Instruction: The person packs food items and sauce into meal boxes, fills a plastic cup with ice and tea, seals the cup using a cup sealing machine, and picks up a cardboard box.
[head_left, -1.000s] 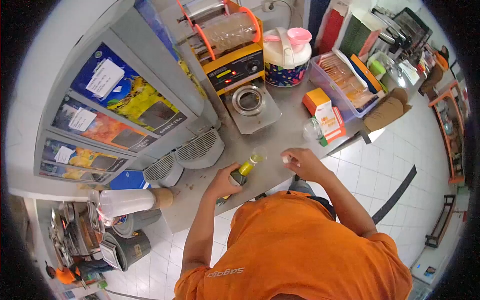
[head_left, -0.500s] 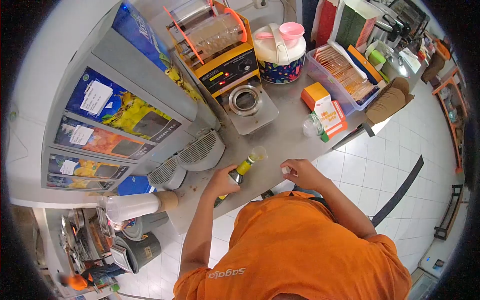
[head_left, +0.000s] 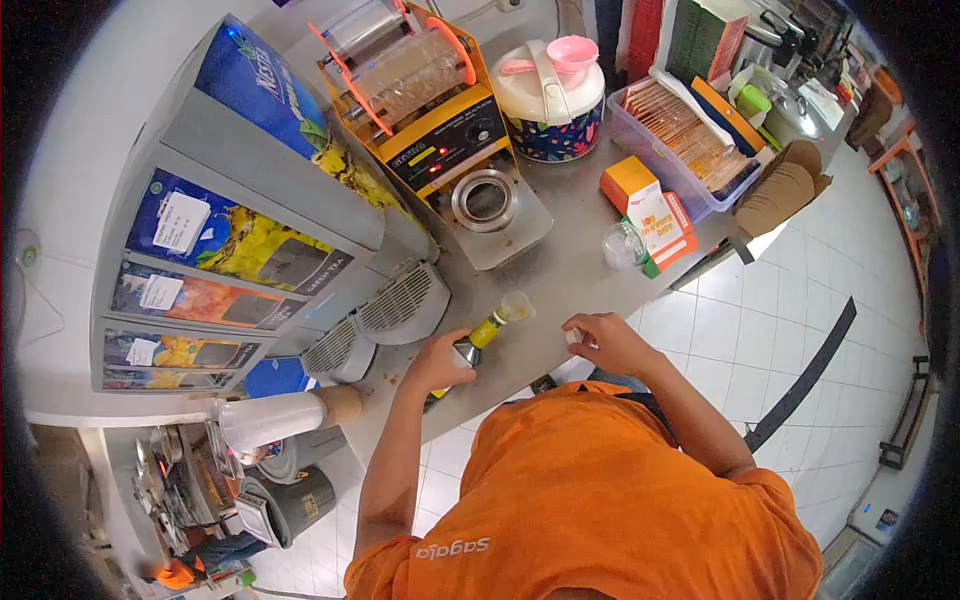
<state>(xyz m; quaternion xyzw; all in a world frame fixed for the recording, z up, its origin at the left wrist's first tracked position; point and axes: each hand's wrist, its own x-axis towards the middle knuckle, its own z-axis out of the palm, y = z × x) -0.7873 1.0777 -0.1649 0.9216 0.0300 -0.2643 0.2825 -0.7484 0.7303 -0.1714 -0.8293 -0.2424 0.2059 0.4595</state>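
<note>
My left hand [head_left: 438, 362] is wrapped round a bottle [head_left: 484, 332] with a yellow-green neck. The bottle leans, its mouth at a small clear cup [head_left: 517, 307] on the metal counter; whether liquid flows is too small to tell. My palm and fingers hide much of the bottle's body. To the right, above the counter's front edge, my right hand [head_left: 602, 343] is closed, its fingers pinching a small whitish piece [head_left: 574, 338], which looks like a bottle cap.
A cup sealing machine [head_left: 440, 150] stands behind, beside a patterned jug [head_left: 553, 125]. Left is a drinks dispenser [head_left: 230, 240] with stacked plastic cups [head_left: 270, 418] below. An orange-white box [head_left: 650, 215], clear cup [head_left: 622, 246] and plastic bin [head_left: 690, 150] sit right. A person [head_left: 190, 565] is at lower left.
The whole view has shifted slightly with my head. Both hands keep nearly the same places, the left on the bottle, the right still pinching the small piece.
</note>
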